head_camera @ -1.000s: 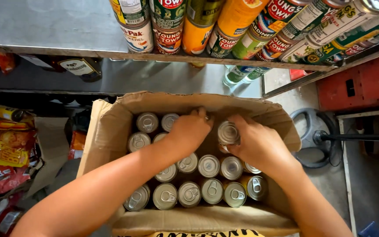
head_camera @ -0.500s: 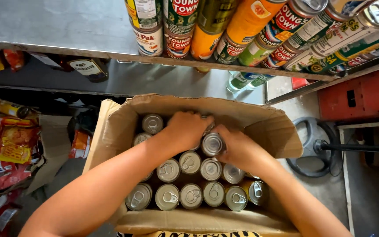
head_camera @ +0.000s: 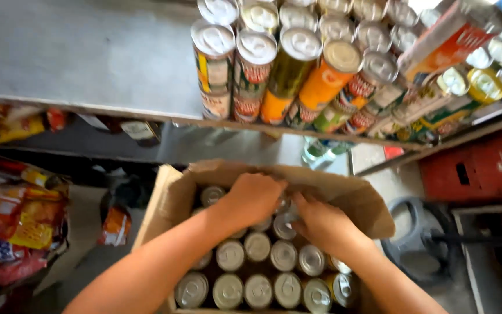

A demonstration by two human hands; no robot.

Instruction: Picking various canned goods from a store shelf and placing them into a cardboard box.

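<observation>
Head view | cans [head_camera: 258, 246] in cardboard box [head_camera: 344, 192]: rigid, smooth, likely heavy; take by sides | left hand [head_camera: 255, 197], right hand [head_camera: 321, 224]: grip on cans, closure unclear

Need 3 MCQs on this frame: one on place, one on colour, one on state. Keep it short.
1. Where are both hands?
A. inside the cardboard box, on the cans
B. on the shelf
C. on the red crate

2. What colour is the crate at the right?
A. blue
B. red
C. green

3. How do the cans in the box stand?
A. on their sides
B. crushed flat
C. upright, tops showing

Key:
1 A, the left hand and right hand rest on can tops at the box's far end.
2 B, the crate under the metal shelf is red.
3 C, round silver lids face the camera in rows.
</observation>
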